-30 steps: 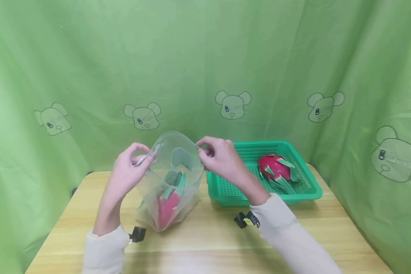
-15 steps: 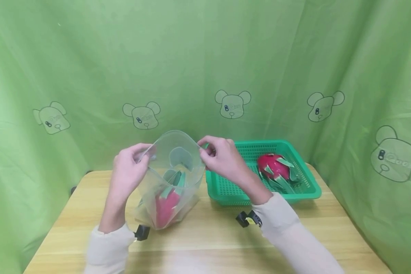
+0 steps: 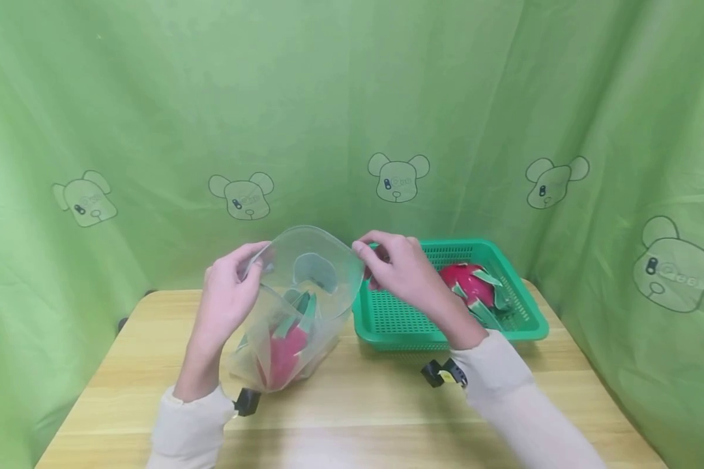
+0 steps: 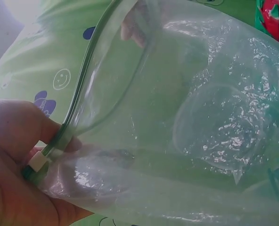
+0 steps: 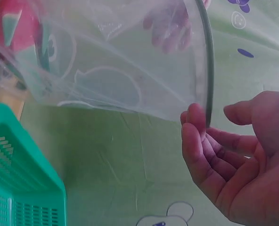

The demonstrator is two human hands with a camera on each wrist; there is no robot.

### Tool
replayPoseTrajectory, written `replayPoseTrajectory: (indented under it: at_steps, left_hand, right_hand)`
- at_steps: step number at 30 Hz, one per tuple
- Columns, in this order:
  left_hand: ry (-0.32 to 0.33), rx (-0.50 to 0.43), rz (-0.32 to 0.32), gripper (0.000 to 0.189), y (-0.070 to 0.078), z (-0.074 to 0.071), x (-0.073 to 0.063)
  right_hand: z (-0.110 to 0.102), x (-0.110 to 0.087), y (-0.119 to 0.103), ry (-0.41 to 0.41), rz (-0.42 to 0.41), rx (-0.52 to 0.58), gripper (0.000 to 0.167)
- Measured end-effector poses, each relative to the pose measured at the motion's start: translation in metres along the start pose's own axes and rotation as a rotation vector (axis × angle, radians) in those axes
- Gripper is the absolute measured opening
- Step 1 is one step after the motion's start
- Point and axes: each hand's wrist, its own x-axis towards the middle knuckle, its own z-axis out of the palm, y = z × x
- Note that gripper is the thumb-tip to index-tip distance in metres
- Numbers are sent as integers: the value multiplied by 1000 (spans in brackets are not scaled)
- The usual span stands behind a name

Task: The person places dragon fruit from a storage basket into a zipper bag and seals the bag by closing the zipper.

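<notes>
A clear zip bag (image 3: pixel 334 306) stands mouth up on the table, with a pink dragon fruit (image 3: pixel 285 355) inside, its green leaf tips upward. At the bag's left rim, my left hand (image 3: pixel 225 293) pinches the edge between thumb and fingers. A white zip slider (image 4: pixel 37 161) shows beside that thumb in the left wrist view. My right hand (image 3: pixel 407 273) is at the right rim. In the right wrist view its loosely bent fingertips (image 5: pixel 195 115) touch the rim's corner while its thumb stands apart from it. The bag's mouth gapes wide between both hands.
Right of the bag, a green perforated basket (image 3: pixel 446 337) holds another dragon fruit (image 3: pixel 469 283), partly behind my right forearm. Both sit on a wooden table (image 3: pixel 352 417). A green curtain (image 3: pixel 328 98) with bear-head prints hangs behind and along the sides.
My right hand has moved slightly right, and its thumb has come away from the rim. My left hand has shifted a little right. The bag's mouth leans slightly more to the right.
</notes>
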Motion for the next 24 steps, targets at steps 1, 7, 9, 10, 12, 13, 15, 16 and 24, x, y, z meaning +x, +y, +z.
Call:
replayPoseTrajectory:
  at_steps: [1, 7, 9, 10, 12, 13, 15, 16, 24]
  left_hand:
    - [-1, -2, 0, 35, 0, 0, 0]
    - [-7, -27, 19, 34, 1, 2, -1]
    - [-7, -39, 25, 33, 1, 2, -1]
    - [-5, -44, 27, 32, 1, 2, -1]
    - [-1, -52, 32, 32, 1, 2, -2]
    - [0, -54, 34, 31, 1, 2, -2]
    - [2, -58, 40, 31, 2, 2, -2]
    - [3, -60, 43, 31, 2, 2, -2]
    - [2, -87, 63, 31, 0, 4, -2]
  right_hand:
    - [-2, -1, 1, 1, 2, 3, 24]
    - [-8, -2, 6, -22, -9, 19, 21]
    - [-11, -2, 8, -24, -3, 23, 22]
    - [-12, -2, 9, -22, 2, 25, 22]
    - [-16, -3, 11, -15, 13, 30, 23]
    - [-18, -4, 12, -11, 19, 32, 23]
    - [-23, -5, 15, -2, 27, 36, 24]
    - [-25, -6, 16, 2, 30, 37, 25]
    - [-49, -8, 33, 42, 56, -16, 29]
